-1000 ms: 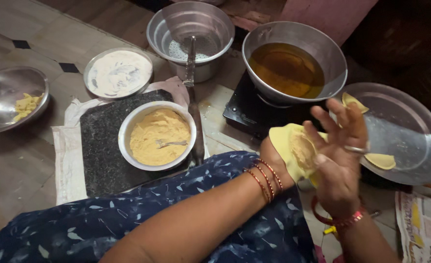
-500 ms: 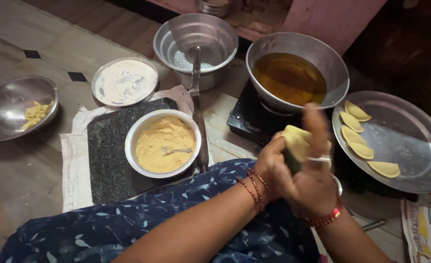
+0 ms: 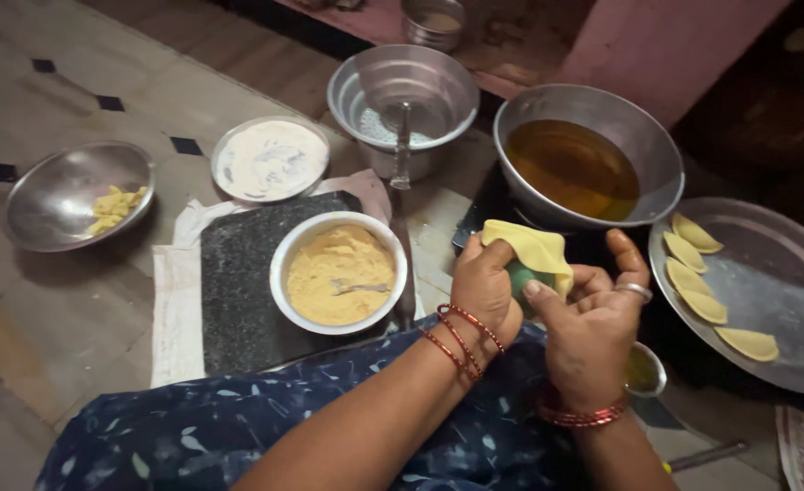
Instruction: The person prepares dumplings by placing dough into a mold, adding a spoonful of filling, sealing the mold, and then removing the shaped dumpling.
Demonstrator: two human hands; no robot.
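Both hands meet in front of me around a green mould holding a folded yellow dough sheet [image 3: 531,247]. My left hand [image 3: 486,289] grips it from the left, its fingers curled under the dough. My right hand [image 3: 593,320], with a ring and red bangles, clasps it from the right, thumb pressed on the mould's side. A white bowl of yellow filling [image 3: 338,273] with a spoon stands just left of my hands on a dark stone slab [image 3: 238,273].
A pan of oil [image 3: 593,159] sits on a burner behind my hands. At right, a steel plate [image 3: 766,300] carries several folded dumplings. A steel pot with a ladle [image 3: 402,105], a flour plate [image 3: 270,159] and a steel bowl with dough bits [image 3: 75,195] lie to the left.
My right hand, spread flat over the open dough a second ago, has closed around the mould with my left hand. The dough is now folded over.
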